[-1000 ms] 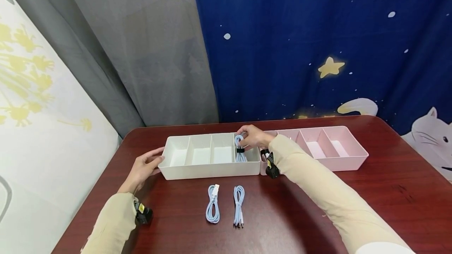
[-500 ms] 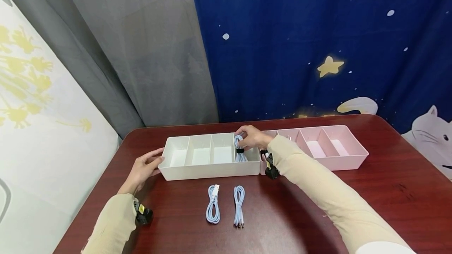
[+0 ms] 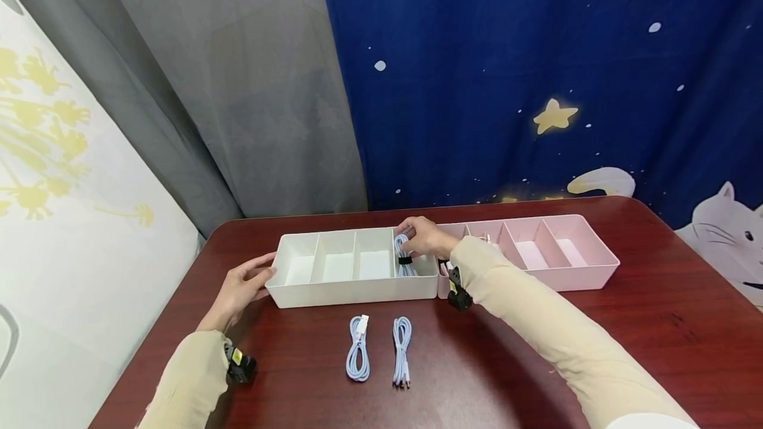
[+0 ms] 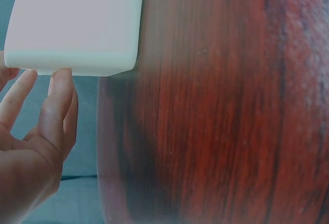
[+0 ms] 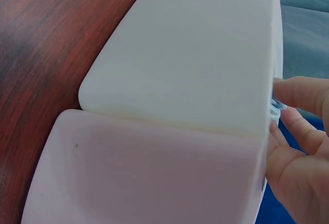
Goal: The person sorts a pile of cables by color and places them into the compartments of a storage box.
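My right hand reaches into the rightmost compartment of the white divided box, its fingers on a coiled light-blue cable with a black strap. In the right wrist view, thumb and fingers pinch the blue coil at the box rim; the rest of it is hidden behind the wall. At the box's left end, my left hand touches the wall with extended fingertips, as the left wrist view of the hand also shows. Two more coiled light-blue cables, one with a white plug and another, lie in front.
A pink divided box stands end to end with the white one, several small items partly visible in its left part behind my right forearm. Both boxes rest on a dark red wooden table. Grey and blue curtains hang behind.
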